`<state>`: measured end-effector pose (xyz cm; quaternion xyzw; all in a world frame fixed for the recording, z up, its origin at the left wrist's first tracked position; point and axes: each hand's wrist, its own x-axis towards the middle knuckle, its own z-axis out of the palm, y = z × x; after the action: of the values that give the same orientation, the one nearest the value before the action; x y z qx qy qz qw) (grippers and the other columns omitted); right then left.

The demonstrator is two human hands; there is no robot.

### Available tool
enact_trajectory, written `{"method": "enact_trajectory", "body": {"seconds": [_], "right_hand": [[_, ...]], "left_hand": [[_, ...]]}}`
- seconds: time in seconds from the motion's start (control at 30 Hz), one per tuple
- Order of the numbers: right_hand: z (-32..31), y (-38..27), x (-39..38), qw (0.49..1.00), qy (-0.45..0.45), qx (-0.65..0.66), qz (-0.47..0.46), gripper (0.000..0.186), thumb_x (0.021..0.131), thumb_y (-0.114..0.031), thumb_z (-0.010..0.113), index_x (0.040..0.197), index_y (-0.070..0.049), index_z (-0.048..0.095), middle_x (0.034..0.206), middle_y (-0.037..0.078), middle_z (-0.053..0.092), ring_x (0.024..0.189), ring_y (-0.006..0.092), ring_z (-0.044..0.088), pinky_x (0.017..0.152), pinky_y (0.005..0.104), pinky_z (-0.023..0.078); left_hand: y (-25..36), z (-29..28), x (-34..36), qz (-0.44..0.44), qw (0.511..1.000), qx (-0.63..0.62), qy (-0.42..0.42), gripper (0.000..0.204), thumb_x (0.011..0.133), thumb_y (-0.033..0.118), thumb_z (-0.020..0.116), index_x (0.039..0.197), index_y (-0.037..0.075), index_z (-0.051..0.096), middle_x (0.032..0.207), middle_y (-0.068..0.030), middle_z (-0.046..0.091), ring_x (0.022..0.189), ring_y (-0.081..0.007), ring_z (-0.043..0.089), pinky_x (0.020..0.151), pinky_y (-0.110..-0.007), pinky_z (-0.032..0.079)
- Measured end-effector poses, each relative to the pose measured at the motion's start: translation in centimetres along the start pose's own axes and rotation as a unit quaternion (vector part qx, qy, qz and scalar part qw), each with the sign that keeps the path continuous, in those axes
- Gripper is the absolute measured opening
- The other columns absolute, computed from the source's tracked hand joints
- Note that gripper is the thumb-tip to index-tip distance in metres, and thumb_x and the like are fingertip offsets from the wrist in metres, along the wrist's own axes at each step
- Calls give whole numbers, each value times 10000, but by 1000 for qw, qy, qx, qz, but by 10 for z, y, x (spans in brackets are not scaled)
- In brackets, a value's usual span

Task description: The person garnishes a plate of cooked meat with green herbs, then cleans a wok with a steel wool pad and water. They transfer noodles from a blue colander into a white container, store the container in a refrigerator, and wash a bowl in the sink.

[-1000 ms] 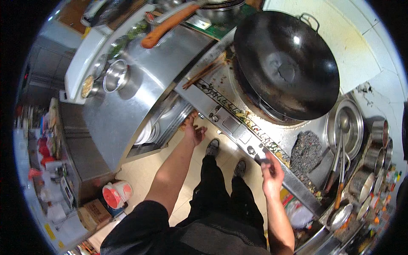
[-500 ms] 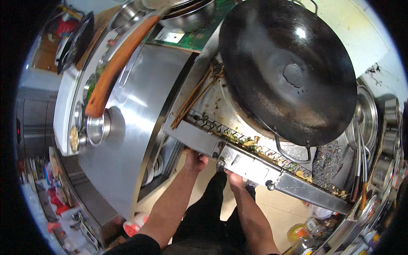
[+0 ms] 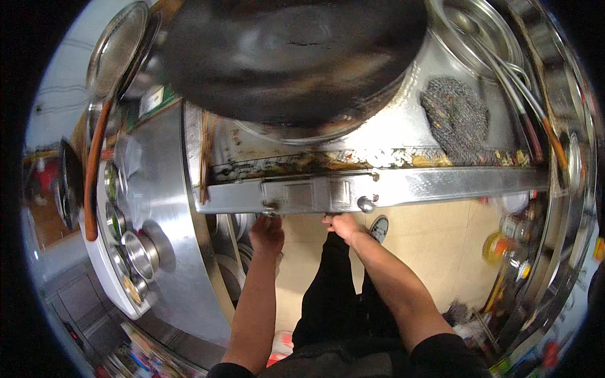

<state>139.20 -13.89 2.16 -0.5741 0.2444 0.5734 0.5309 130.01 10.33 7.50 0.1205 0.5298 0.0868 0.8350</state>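
My left hand [image 3: 266, 235] is just below the left stove knob [image 3: 271, 207], at the underside of the metal front panel [image 3: 435, 185]. Its fingertips are blurred and partly hidden, so I cannot tell whether they grip the knob. My right hand [image 3: 342, 226] hovers under the same edge, left of the right knob [image 3: 364, 204]. Its fingers point left, slightly apart, and no object shows in them. Beyond the panel, a large black wok [image 3: 296, 63] rests on the stove, smeared by motion.
Food scraps [image 3: 372, 156] line the slotted drain along the panel. A dark metal mesh scrubber [image 3: 455, 116] lies to the right, beside long-handled ladles [image 3: 526, 94]. Brown sticks [image 3: 205, 151] lie at left. A steel counter [image 3: 167, 208] holds metal bowls [image 3: 140, 253]; bottles [image 3: 498, 247] stand low at right.
The view has swung round, so the wok appears further up and left and the panel runs nearly level. My left hand now sits below the left knob; my right hand stays under the panel.
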Motion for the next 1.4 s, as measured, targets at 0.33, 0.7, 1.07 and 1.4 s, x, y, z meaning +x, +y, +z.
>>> {"method": "enact_trajectory", "body": {"seconds": [0.33, 0.7, 1.07, 1.4], "right_hand": [[-180, 59, -52, 907, 184, 351, -144, 424, 948, -202, 564, 1370, -153, 552, 1139, 14, 650, 806, 124, 580, 651, 302, 446], [-248, -1, -127, 863, 175, 369, -297, 762, 787, -79, 610, 1512, -160, 390, 1437, 56, 509, 1026, 156, 602, 781, 316, 471], [-238, 11, -112, 828, 81, 459, -313, 662, 870, -88, 605, 1495, -115, 390, 1412, 40, 522, 970, 166, 606, 817, 347, 456], [-226, 66, -260, 959, -31, 4, -281, 333, 905, -179, 698, 1201, -26, 680, 884, 34, 681, 679, 101, 570, 609, 261, 485]], "left_hand": [[-20, -142, -113, -92, 796, 598, 12, 264, 928, 149, 563, 1182, 78, 583, 938, -74, 661, 754, -231, 680, 609, -335, 497], [-135, 7, -169, 6, 719, 693, -58, 308, 887, -82, 508, 1167, 16, 592, 1078, -73, 664, 849, -175, 678, 656, -279, 518], [-156, 10, -192, 29, 705, 706, -62, 355, 856, -102, 474, 1180, 7, 570, 1061, -93, 650, 812, -174, 672, 587, -290, 487], [-72, 95, -284, 338, 741, 571, -104, 395, 851, -28, 567, 1245, -11, 561, 1034, -116, 673, 875, -152, 674, 756, -294, 547]]}}
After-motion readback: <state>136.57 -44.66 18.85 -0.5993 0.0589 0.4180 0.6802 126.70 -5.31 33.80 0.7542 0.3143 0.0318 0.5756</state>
